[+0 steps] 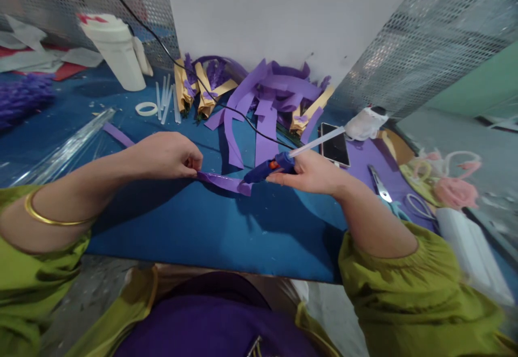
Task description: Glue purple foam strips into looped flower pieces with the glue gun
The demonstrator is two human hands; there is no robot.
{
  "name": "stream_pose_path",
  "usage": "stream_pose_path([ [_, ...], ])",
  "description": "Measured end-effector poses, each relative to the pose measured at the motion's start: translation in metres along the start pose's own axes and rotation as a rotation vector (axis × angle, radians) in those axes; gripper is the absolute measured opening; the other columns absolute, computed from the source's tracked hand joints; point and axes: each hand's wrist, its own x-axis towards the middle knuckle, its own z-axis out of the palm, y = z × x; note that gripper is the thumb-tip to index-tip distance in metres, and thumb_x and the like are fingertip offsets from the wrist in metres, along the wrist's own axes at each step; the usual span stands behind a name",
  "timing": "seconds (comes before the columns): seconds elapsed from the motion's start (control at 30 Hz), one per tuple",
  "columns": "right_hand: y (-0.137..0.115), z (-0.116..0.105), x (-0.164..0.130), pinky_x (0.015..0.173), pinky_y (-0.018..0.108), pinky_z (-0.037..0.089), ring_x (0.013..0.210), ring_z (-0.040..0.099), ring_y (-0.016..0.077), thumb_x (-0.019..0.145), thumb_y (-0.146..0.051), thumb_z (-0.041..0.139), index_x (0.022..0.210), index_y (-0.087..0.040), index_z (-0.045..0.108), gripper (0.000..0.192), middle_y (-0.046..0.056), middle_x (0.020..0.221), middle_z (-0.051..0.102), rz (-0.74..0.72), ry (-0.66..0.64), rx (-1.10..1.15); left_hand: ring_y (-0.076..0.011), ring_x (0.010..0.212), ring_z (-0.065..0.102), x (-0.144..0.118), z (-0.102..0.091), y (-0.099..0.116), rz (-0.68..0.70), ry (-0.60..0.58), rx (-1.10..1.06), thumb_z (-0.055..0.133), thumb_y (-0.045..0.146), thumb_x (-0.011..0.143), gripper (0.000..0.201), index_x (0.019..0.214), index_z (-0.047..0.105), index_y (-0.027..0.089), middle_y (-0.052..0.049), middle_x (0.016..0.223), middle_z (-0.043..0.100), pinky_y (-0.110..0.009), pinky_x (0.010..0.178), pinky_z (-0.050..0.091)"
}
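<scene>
Nearest the viewer, green gathered sleeves frame a blue bench [194,233], its smooth matte surface flecked with pale specks. On the bench lies the landmark of the scene, a narrow purple paper strip [226,182], flat and slightly creased. At the strip's left end the left hand [165,155], a gold bangle [48,216] on its forearm, has its fingers closed in a pinch on the paper, apparently pressing it flat so that it does not shift. At the strip's right end the right hand [311,173] has its fingers wrapped around a small blue glue gun [269,168] with an orange trigger; the nozzle points at the strip's end and appears to touch it, a hold that would bring glue onto the paper. A translucent glue stick [319,142] juts from the back of the gun, and a thin black cord [194,79] runs away from the gun beyond the strip. Right of the strip lie a dark phone [335,145], scissors [382,187] and pink flower-like pieces [455,190]. Beyond the strip sits a heap of loose purple strips [271,92] with tan rolled bundles [194,89], spare glue sticks [165,96], a white tape ring [146,109] and a white plastic jug [117,49], all before perforated metal screens [437,44].
</scene>
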Motion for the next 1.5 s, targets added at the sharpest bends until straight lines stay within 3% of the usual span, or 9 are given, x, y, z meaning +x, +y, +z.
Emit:
stream_pose_path([
  [0.13, -0.001, -0.001, 0.0, 0.055, 0.027, 0.029, 0.057, 0.04, 0.0112, 0.085, -0.049, 0.064, 0.076, -0.018, 0.057, 0.033, -0.002, 0.063, 0.052, -0.061, 0.137, -0.003, -0.0176, 0.068, 0.061, 0.0, 0.001, 0.0, 0.041, -0.002, -0.01, 0.06, 0.034, 0.081, 0.018, 0.077, 0.074, 0.023, -0.003, 0.077, 0.072, -0.027, 0.06, 0.037],
  [0.27, 0.005, 0.004, 0.004, 0.059, 0.027, 0.033, 0.062, 0.043, 0.0132, 0.087, -0.045, 0.059, 0.087, -0.019, 0.055, 0.026, 0.0, 0.071, 0.054, -0.107, 0.303, -0.098, -0.017, 0.068, 0.06, -0.001, 0.0, 0.003, 0.095, -0.034, -0.02, 0.06, 0.032, 0.08, 0.016, 0.076, 0.074, 0.024, -0.001, 0.074, 0.071, -0.026, 0.06, 0.038],
  [0.43, 0.023, 0.013, 0.016, 0.073, 0.033, 0.041, 0.086, 0.056, 0.0234, 0.084, -0.019, 0.049, 0.107, -0.015, 0.055, 0.024, 0.013, 0.102, 0.059, -0.156, 0.174, -0.438, -0.0152, 0.072, 0.061, -0.006, -0.006, 0.008, 0.199, -0.024, -0.106, 0.059, 0.031, 0.084, 0.017, 0.082, 0.074, 0.024, 0.0, 0.079, 0.071, -0.024, 0.063, 0.04],
  [0.77, 0.036, 0.014, 0.016, 0.098, 0.039, 0.048, 0.114, 0.06, 0.0277, 0.074, -0.002, 0.049, 0.124, -0.011, 0.057, 0.051, 0.018, 0.126, 0.06, -0.153, 0.069, -0.453, -0.0139, 0.074, 0.062, -0.009, -0.01, 0.019, 0.19, 0.156, -0.283, 0.052, 0.03, 0.088, 0.02, 0.095, 0.067, 0.017, -0.003, 0.085, 0.07, -0.022, 0.065, 0.044],
  [0.87, 0.027, 0.01, 0.012, 0.094, 0.043, 0.051, 0.112, 0.063, 0.0288, 0.079, -0.003, 0.046, 0.126, -0.013, 0.058, 0.049, 0.017, 0.135, 0.058, -0.118, 0.171, -0.515, -0.0142, 0.07, 0.06, -0.008, -0.01, 0.021, 0.133, 0.273, -0.309, 0.051, 0.031, 0.088, 0.022, 0.092, 0.066, 0.016, -0.003, 0.08, 0.069, -0.023, 0.064, 0.044],
  [1.0, 0.012, 0.008, 0.008, 0.09, 0.039, 0.055, 0.099, 0.068, 0.0224, 0.087, -0.014, 0.056, 0.132, -0.022, 0.054, 0.046, 0.009, 0.115, 0.068, -0.166, 0.528, -0.187, -0.0132, 0.066, 0.059, -0.006, -0.005, 0.018, 0.114, 0.45, -0.34, 0.054, 0.03, 0.085, 0.019, 0.087, 0.067, 0.017, -0.002, 0.074, 0.066, -0.023, 0.061, 0.043],
  [1.17, -0.004, 0.015, 0.006, 0.082, 0.033, 0.059, 0.086, 0.071, 0.0164, 0.082, -0.022, 0.072, 0.136, -0.032, 0.053, 0.057, 0.004, 0.115, 0.066, -0.259, 0.454, 0.301, -0.0127, 0.065, 0.058, -0.003, 0.001, 0.019, 0.118, 0.53, -0.356, 0.055, 0.029, 0.084, 0.017, 0.084, 0.068, 0.017, 0.0, 0.073, 0.066, -0.022, 0.06, 0.042],
  [1.33, -0.011, 0.028, 0.01, 0.082, 0.032, 0.058, 0.089, 0.071, 0.0185, 0.084, -0.023, 0.072, 0.1, -0.027, 0.074, 0.017, 0.002, 0.099, 0.075, -0.254, 0.536, 0.253, -0.0131, 0.065, 0.058, 0.0, 0.008, 0.025, 0.143, 0.541, -0.379, 0.056, 0.028, 0.082, 0.017, 0.083, 0.069, 0.016, -0.001, 0.074, 0.067, -0.023, 0.061, 0.042],
  [1.5, -0.016, 0.039, 0.011, 0.077, 0.029, 0.055, 0.084, 0.069, 0.0162, 0.086, -0.02, 0.07, 0.094, -0.027, 0.076, 0.012, 0.0, 0.09, 0.076, -0.217, 0.695, 0.212, -0.0151, 0.069, 0.061, 0.004, 0.018, 0.03, 0.077, 0.478, -0.473, 0.067, 0.043, 0.08, 0.032, 0.098, 0.074, 0.017, -0.002, 0.085, 0.072, -0.024, 0.063, 0.044],
])
